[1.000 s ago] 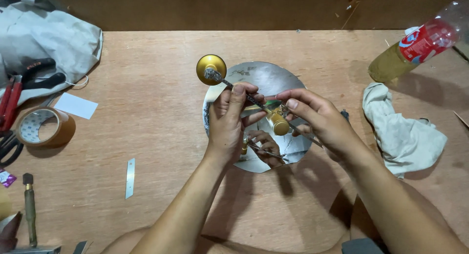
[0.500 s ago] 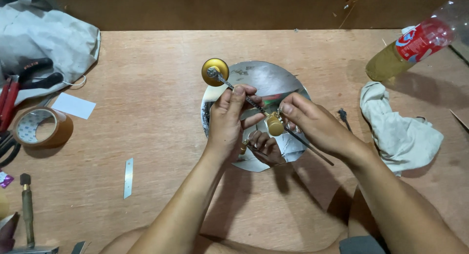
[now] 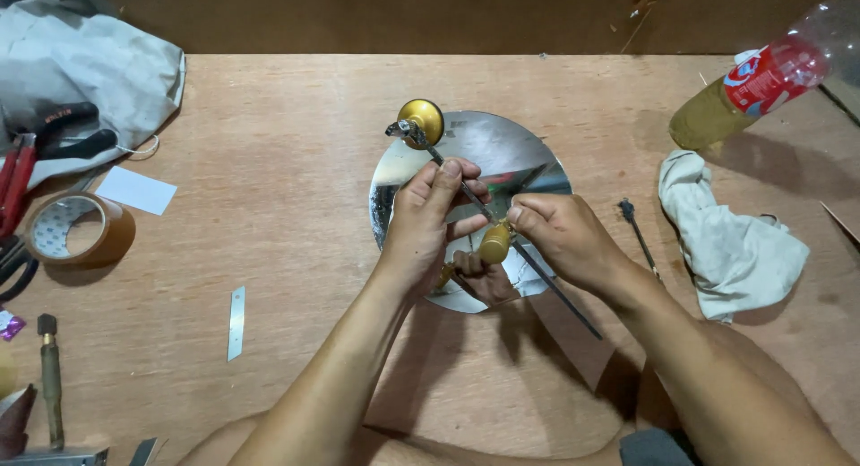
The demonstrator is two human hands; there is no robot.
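A round mirror disc [image 3: 502, 152] lies flat on the wooden table [image 3: 287, 161]. Across it runs a thin metal rod [image 3: 546, 282] with a gold round suction head [image 3: 421, 119] at its far end and a small gold knob [image 3: 494, 242] partway along. My left hand [image 3: 430, 220] pinches the rod near the middle of the disc. My right hand [image 3: 560, 237] grips the gold knob on the rod, fingers closed around it. The rod's near end sticks out past the disc edge towards me.
A plastic bottle of yellow liquid [image 3: 752, 85] lies at the far right, a white rag [image 3: 726, 233] beside it, and a thin tool [image 3: 638, 233] near the disc. On the left sit a tape roll [image 3: 76, 233], red-handled pliers [image 3: 22, 175], a grey cloth [image 3: 85, 72], a metal strip [image 3: 236, 321] and a glass cutter [image 3: 49, 376].
The rod tool has swung: its near end now points down-right past the disc. My right hand slid onto the gold knob, closer to my left hand.
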